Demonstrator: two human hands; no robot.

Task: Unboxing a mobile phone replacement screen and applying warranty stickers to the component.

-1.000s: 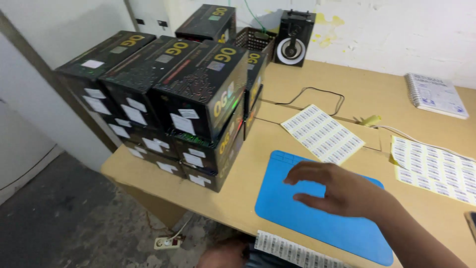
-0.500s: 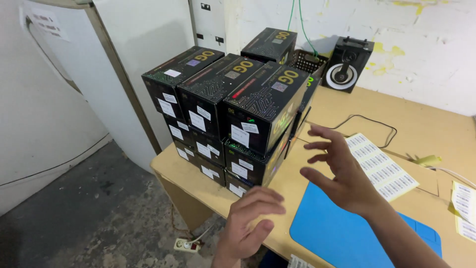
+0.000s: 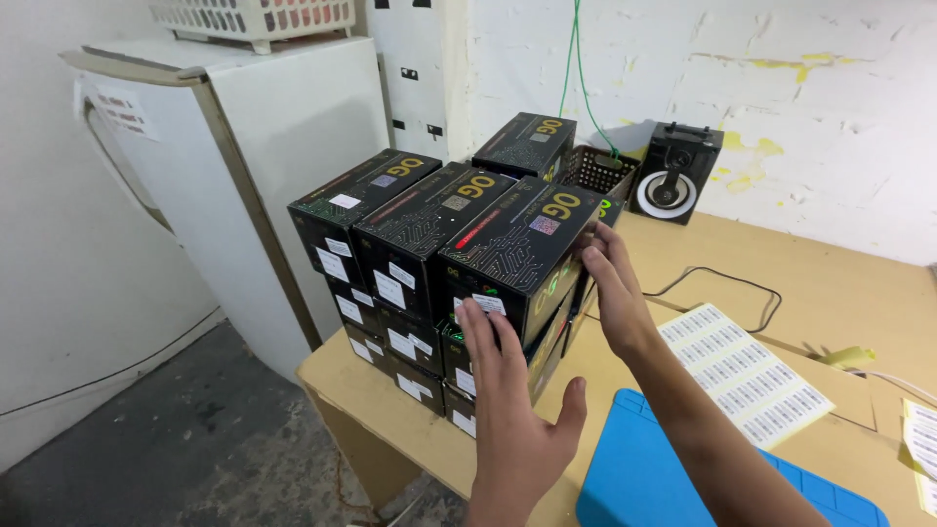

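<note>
Now pressing left hand (image 3: pixel 512 390) flat, fingers spread, against the front of the nearest top black box (image 3: pixel 517 249); right hand (image 3: pixel 610 288), open, touching its far side, atop the stack on the desk (image 3: pixel 839 293).

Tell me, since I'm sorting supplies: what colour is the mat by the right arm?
Blue mat, seen in the head view.

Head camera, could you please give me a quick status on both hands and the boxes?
Left hand flat on front of the top right black box. Right hand on its right side. Box not lifted. Neighbouring boxes tight alongside.
</note>
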